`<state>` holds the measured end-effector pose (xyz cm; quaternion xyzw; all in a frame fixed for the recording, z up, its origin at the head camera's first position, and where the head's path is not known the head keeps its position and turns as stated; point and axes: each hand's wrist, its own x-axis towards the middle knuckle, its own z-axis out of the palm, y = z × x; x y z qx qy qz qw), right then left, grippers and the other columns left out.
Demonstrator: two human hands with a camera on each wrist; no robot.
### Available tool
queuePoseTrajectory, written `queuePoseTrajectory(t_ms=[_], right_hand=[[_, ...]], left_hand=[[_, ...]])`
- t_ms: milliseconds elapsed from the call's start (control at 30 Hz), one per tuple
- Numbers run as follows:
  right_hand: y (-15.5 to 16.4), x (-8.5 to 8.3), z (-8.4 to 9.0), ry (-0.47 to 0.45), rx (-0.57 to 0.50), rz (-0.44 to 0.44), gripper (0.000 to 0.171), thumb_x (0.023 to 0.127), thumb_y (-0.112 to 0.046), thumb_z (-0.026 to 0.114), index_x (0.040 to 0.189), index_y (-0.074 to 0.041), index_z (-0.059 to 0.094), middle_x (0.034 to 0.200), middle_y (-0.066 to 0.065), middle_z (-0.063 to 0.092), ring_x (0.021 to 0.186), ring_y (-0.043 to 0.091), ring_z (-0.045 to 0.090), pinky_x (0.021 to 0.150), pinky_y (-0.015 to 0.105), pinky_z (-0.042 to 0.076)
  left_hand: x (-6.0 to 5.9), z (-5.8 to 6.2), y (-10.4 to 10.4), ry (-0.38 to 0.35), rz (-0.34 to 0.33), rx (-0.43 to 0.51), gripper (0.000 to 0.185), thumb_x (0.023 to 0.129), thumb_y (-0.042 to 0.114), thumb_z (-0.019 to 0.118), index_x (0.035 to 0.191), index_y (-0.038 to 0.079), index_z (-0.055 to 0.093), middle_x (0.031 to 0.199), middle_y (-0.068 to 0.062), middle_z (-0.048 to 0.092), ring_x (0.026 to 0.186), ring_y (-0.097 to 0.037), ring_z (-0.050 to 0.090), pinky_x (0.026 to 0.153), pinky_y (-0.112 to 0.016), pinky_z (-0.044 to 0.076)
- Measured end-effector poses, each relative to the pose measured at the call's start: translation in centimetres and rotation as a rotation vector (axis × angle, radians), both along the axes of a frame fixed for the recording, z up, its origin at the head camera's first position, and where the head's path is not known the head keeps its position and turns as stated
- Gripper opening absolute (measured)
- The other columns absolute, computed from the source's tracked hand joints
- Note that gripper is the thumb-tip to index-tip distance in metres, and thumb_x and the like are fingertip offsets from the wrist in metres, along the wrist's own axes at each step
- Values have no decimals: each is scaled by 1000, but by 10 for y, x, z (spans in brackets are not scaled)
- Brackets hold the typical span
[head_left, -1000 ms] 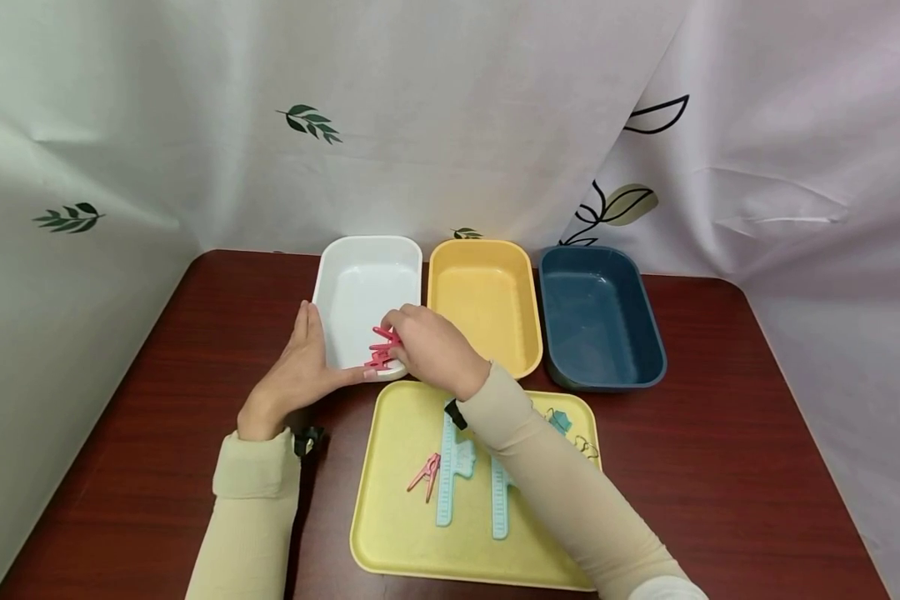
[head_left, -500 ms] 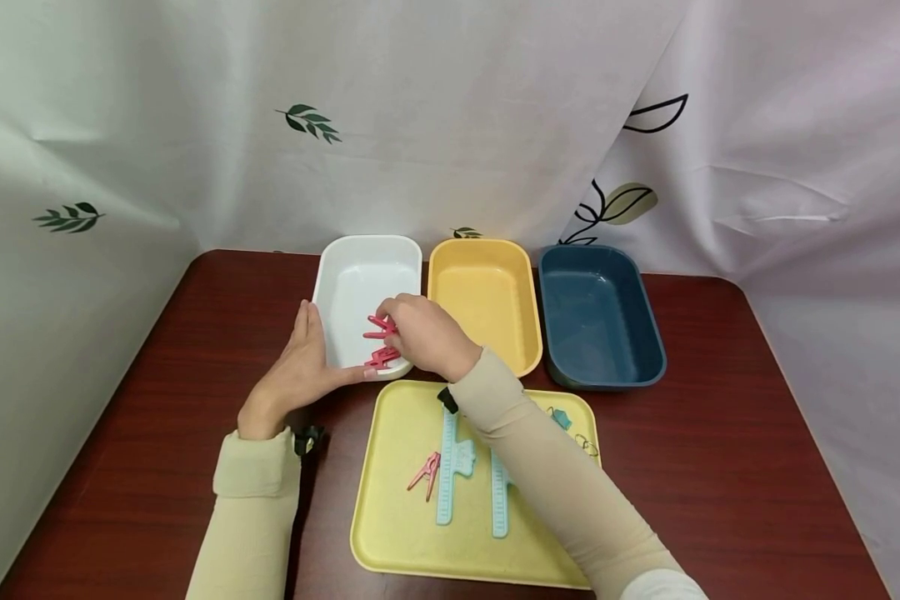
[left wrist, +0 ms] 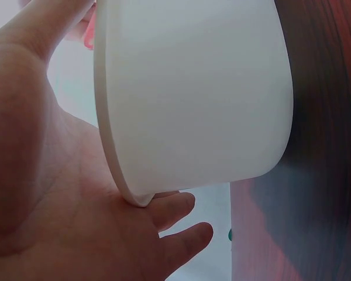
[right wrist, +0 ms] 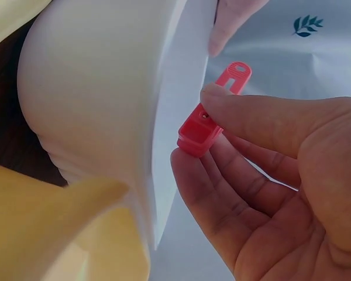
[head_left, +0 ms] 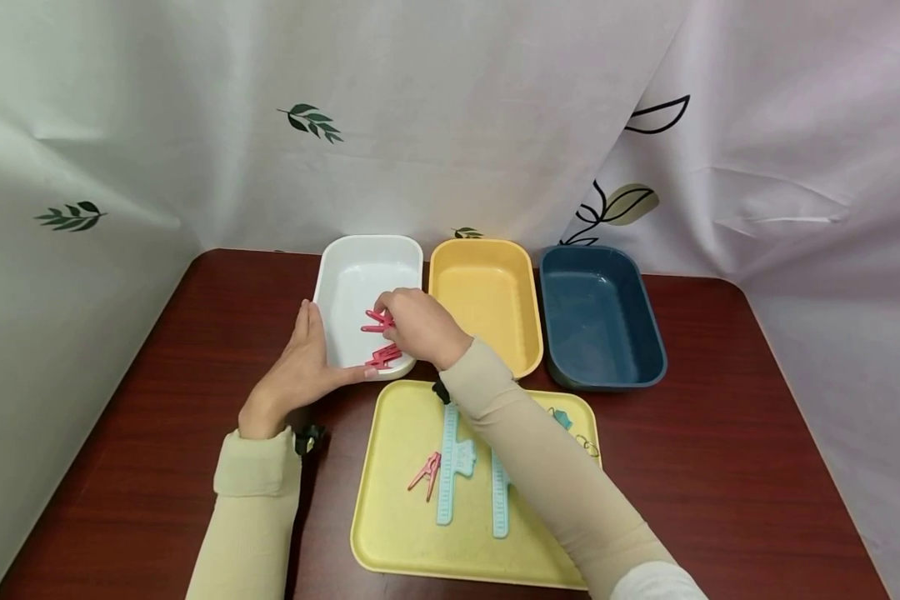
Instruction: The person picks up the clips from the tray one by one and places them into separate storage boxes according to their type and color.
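The right hand (head_left: 420,329) has a pink clip (head_left: 377,322) pinched in its grip, thumb on top and fingers curled beneath, and it has lifted that clip up and away from the near rim, carrying it deeper over the white bin (head_left: 367,267). A second ago it was low at the front edge, right against the other clip; now there is clear air between the two. That second pink clip (head_left: 384,357) stays just below the grip, perched at the near rim of the bin. So one clip looks delivered and the other is on its way in, held over the bin's floor but not let go.

Just left of the grip, the left hand (head_left: 300,367) has not budged: fingers straight, palm flat against the bin's outer wall, thumb along the near rim, steadying it.

Farther out toward the person, the yellow tray (head_left: 390,533) keeps a third pink clip (head_left: 426,475) lying beside two pale blue rulers (head_left: 450,467). To the right of the grip sit the yellow bin (head_left: 483,292) and the blue bin (head_left: 596,312), all on the dark wood bench (head_left: 720,467).
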<state>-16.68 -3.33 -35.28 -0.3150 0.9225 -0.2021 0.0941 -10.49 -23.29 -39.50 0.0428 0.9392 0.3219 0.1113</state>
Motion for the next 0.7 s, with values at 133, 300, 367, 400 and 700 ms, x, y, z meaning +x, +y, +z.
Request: queuePoseTrajectory(t_ms=[133,300,367,400,700], right_hand=[[-2,-3,-2,13,7,4,28,95,-12,70,121,-3,69,106,7,70,90,18,60,81,25,51],[-7,-5,-5,8,16,2,28,94,-12,70,122,-5,69,105,6,70,91,18,60,82,24,50],[-9,-6,-6,-5,11,4,28,94,-12,70,121,-5,70,103,6,70,90,18,60,81,24,50],[-9,-6,-7,-13,5,4,28,94,-12,70,121,-5,70,102,5,70,89,17,60,81,24,50],[-13,-14,-17,-33,-9,-1,25,93,-10,71,117,-6,72,96,3,70,86,16,60,77,23,49]], left_hand=[[0,0,0,-3,4,5,137,80,57,78,153,-7,-19,162,-28,-20,151,-44,-7,117,-60,21],[0,0,0,-1,6,6,137,80,59,77,153,-6,-19,162,-28,-20,151,-44,-8,117,-60,21],[0,0,0,0,6,5,137,80,58,78,153,-7,-19,162,-28,-20,151,-44,-8,117,-60,21],[0,0,-1,1,6,4,137,80,58,78,153,-7,-19,162,-28,-20,151,-44,-8,117,-60,21],[0,-1,0,16,7,-1,137,81,57,78,152,-9,-18,161,-30,-19,151,-44,-6,118,-58,20]])
